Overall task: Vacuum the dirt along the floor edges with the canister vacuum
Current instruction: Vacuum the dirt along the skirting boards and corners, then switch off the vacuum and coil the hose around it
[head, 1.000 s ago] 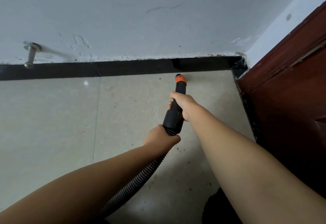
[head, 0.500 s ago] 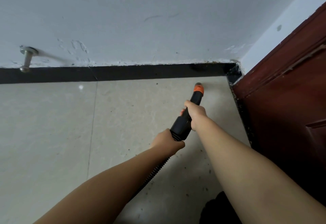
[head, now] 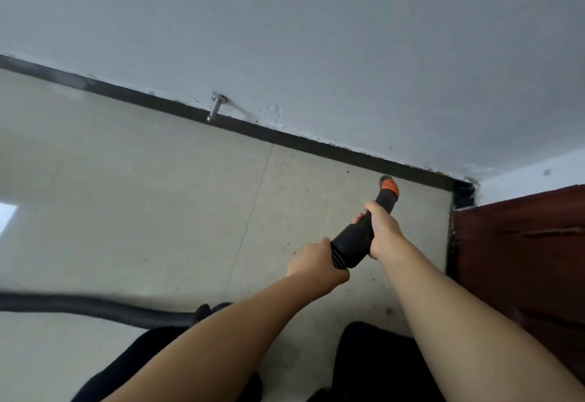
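Beige tiled floor (head: 158, 211) meets a black skirting (head: 316, 143) near the far right corner. Right hand (head: 381, 227) grips the vacuum nozzle (head: 373, 221), its orange tip seemingly touching the skirting; left hand (head: 313, 260) clasps the hose (head: 95, 308), both arms extended.

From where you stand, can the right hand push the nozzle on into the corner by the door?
Probably yes. The right hand grips the nozzle near its orange tip, already close to the baseboard. Only bare tile lies between it and the corner; the door stands just beyond.
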`<action>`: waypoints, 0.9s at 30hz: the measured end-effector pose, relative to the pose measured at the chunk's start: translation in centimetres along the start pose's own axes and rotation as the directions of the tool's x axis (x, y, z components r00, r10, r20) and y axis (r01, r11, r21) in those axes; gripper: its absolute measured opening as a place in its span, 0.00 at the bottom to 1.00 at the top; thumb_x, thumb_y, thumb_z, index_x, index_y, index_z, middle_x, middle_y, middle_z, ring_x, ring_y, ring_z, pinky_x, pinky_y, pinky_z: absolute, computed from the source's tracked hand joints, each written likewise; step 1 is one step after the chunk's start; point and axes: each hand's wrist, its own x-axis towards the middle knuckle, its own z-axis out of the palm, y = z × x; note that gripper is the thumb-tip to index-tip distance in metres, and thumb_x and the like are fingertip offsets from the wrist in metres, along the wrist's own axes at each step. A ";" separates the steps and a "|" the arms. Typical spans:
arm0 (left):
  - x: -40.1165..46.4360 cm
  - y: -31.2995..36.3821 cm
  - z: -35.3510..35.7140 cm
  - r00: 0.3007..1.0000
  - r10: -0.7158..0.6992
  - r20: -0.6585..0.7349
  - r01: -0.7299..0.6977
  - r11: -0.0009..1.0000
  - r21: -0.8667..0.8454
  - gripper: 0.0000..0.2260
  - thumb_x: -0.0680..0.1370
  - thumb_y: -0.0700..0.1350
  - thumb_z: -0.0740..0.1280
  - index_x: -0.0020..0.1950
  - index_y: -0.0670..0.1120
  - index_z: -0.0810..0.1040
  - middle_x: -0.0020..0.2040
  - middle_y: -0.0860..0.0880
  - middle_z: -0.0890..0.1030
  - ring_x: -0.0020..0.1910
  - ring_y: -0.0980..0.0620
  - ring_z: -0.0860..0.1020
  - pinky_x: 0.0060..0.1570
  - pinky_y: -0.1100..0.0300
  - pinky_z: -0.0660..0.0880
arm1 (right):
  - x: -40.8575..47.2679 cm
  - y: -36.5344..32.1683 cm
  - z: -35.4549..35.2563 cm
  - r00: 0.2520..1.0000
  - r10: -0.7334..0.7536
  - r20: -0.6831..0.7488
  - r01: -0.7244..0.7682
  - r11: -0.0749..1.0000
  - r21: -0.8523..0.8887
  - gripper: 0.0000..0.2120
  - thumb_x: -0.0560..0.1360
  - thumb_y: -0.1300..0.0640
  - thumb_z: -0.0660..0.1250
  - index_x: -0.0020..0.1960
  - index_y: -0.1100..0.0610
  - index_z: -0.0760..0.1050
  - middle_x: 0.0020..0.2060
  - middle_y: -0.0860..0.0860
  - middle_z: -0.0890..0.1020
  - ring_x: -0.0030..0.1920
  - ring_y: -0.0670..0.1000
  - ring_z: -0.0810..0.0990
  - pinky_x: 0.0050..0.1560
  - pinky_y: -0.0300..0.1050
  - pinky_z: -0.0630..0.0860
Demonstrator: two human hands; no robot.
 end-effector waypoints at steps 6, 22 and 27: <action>-13.0 1.9 -8.3 0.995 -0.013 -0.102 0.010 1.000 -0.026 0.10 0.73 0.51 0.65 0.49 0.49 0.66 0.45 0.49 0.78 0.44 0.47 0.79 0.42 0.54 0.77 | -16.2 -2.9 0.8 0.991 -0.038 0.126 0.035 0.999 0.023 0.05 0.72 0.59 0.68 0.45 0.58 0.72 0.26 0.52 0.76 0.25 0.49 0.75 0.37 0.45 0.78; -46.9 1.4 -28.6 0.583 -0.409 -0.702 -0.051 0.844 -0.534 0.08 0.73 0.48 0.68 0.47 0.50 0.70 0.39 0.52 0.77 0.38 0.49 0.77 0.36 0.57 0.70 | -61.9 -5.0 12.8 0.350 -0.188 0.918 0.572 0.819 -0.050 0.08 0.73 0.64 0.64 0.38 0.57 0.69 0.26 0.52 0.72 0.25 0.48 0.71 0.39 0.46 0.76; -56.9 -4.0 -31.9 0.285 -0.590 -0.755 -0.262 0.710 -0.654 0.08 0.72 0.44 0.69 0.49 0.49 0.73 0.41 0.51 0.79 0.40 0.50 0.77 0.40 0.53 0.75 | -74.3 1.4 17.5 -0.001 -0.055 0.999 0.651 0.758 0.042 0.12 0.75 0.67 0.61 0.34 0.56 0.69 0.25 0.52 0.72 0.25 0.49 0.71 0.33 0.44 0.74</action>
